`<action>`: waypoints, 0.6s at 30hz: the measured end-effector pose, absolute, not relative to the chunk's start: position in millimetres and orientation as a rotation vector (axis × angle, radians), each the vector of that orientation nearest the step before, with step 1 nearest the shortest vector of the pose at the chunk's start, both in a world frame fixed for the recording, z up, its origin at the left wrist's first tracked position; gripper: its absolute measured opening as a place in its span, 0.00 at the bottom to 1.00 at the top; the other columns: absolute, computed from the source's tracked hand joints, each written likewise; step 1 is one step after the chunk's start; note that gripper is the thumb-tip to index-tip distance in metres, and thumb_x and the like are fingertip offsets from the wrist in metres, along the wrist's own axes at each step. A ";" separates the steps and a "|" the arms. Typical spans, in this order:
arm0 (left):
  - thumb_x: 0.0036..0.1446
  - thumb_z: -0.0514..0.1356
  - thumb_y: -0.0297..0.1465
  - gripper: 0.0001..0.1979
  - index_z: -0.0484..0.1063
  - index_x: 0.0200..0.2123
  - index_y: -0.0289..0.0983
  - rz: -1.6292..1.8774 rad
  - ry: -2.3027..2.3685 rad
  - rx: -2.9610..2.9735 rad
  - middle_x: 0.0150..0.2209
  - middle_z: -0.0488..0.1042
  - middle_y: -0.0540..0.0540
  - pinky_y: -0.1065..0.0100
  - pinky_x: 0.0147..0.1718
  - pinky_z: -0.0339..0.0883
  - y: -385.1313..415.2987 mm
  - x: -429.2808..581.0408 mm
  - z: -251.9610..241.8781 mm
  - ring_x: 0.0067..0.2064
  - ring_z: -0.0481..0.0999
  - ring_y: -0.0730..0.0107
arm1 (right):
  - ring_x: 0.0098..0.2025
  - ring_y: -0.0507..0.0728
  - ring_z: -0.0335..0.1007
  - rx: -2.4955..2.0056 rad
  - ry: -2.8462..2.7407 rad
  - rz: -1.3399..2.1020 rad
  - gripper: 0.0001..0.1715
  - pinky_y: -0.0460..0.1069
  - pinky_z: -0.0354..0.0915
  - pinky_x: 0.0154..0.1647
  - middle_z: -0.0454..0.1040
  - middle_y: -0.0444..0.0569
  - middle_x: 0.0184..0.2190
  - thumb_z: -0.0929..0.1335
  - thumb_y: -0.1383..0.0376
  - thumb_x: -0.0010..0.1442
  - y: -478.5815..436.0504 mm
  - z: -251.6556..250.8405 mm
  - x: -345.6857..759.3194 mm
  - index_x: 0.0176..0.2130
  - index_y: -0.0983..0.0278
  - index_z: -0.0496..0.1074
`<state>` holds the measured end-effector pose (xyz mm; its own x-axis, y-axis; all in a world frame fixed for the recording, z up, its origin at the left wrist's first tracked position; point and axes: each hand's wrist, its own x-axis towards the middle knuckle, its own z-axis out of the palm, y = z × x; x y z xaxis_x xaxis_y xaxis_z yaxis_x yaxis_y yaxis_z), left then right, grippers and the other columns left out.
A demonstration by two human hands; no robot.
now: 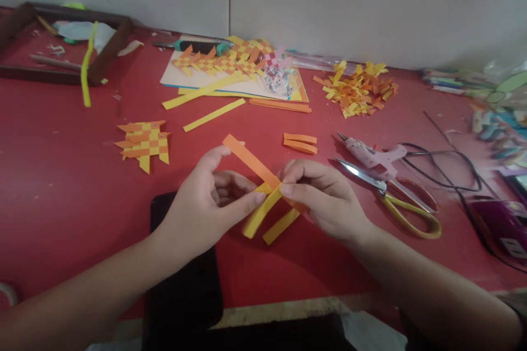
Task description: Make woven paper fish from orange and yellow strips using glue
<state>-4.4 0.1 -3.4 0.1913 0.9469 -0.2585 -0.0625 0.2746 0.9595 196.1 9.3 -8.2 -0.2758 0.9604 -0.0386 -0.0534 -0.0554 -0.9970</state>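
Paper strips (251,160): orange and yellow, crossed over one another, held up between both hands in the middle of the frame; the orange one slants to the upper left, two yellow ends hang to the lower left.
Left hand (218,197): thumb pressed on the yellow paper near the crossing, fingers curled behind, index finger by the orange end.
Right hand (325,197): pinching the crossing between thumb and bent fingers.
Loose orange strips (300,139): on the red counter (82,203), just above the right hand.
Woven fish (148,144): left of centre, overlapping.
Clippings (362,89): orange and yellow heap, upper right.
Glue gun (374,157): right of centre, touching or nearly touching the scissors (411,219).
Black slab (185,290): beneath the left forearm, lower middle.
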 end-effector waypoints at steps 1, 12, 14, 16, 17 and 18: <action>0.49 0.72 0.33 0.39 0.55 0.60 0.40 0.938 1.108 1.022 0.34 0.77 0.51 0.70 0.35 0.75 0.0 -4.0 -3.6 0.36 0.80 0.69 | 0.26 0.48 0.58 -1.073 -1.323 1.495 0.09 0.45 0.56 0.25 0.66 0.41 0.23 0.72 0.65 0.57 9.1 -7.8 196.2 0.27 0.63 0.71; 0.50 0.71 0.34 0.35 0.61 0.59 0.43 0.891 1.079 1.060 0.28 0.77 0.54 0.72 0.28 0.72 2.9 -6.3 -0.8 0.30 0.77 0.71 | 0.27 0.48 0.63 -1.078 -1.612 1.407 0.10 0.46 0.61 0.28 0.70 0.43 0.25 0.70 0.62 0.61 6.9 2.0 191.3 0.30 0.65 0.74; 0.50 0.71 0.34 0.35 0.61 0.59 0.43 0.908 1.077 1.019 0.28 0.77 0.55 0.73 0.27 0.71 2.6 -5.4 0.2 0.29 0.77 0.71 | 0.28 0.49 0.64 -1.087 -1.618 1.401 0.13 0.46 0.62 0.29 0.71 0.44 0.26 0.68 0.60 0.64 7.1 1.4 193.1 0.30 0.64 0.74; 0.50 0.72 0.32 0.34 0.61 0.58 0.42 0.919 1.062 0.958 0.29 0.77 0.55 0.73 0.29 0.71 2.5 -4.2 1.6 0.30 0.78 0.72 | 0.31 0.50 0.67 -1.111 -1.574 1.416 0.13 0.46 0.64 0.32 0.73 0.45 0.29 0.67 0.59 0.66 7.3 -1.1 195.6 0.33 0.63 0.75; 0.50 0.72 0.32 0.34 0.62 0.58 0.42 0.922 1.044 0.925 0.30 0.78 0.54 0.73 0.31 0.72 2.7 -3.8 2.1 0.32 0.78 0.71 | 0.32 0.50 0.68 -1.114 -1.546 1.424 0.12 0.46 0.65 0.33 0.74 0.45 0.31 0.66 0.60 0.66 7.5 -2.8 196.8 0.35 0.62 0.76; 0.51 0.71 0.31 0.34 0.62 0.58 0.42 0.921 1.021 0.892 0.31 0.79 0.54 0.72 0.33 0.72 3.1 -3.5 2.3 0.33 0.79 0.71 | 0.34 0.51 0.69 -1.102 -1.522 1.426 0.10 0.46 0.66 0.35 0.75 0.45 0.33 0.66 0.61 0.66 7.9 -4.6 197.8 0.37 0.61 0.76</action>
<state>-3.5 3.1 2.3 0.2480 0.9229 -0.2946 -0.1986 0.3461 0.9169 197.8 7.9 -4.6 -0.3362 0.9414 -0.0275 0.0888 0.0027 -0.9960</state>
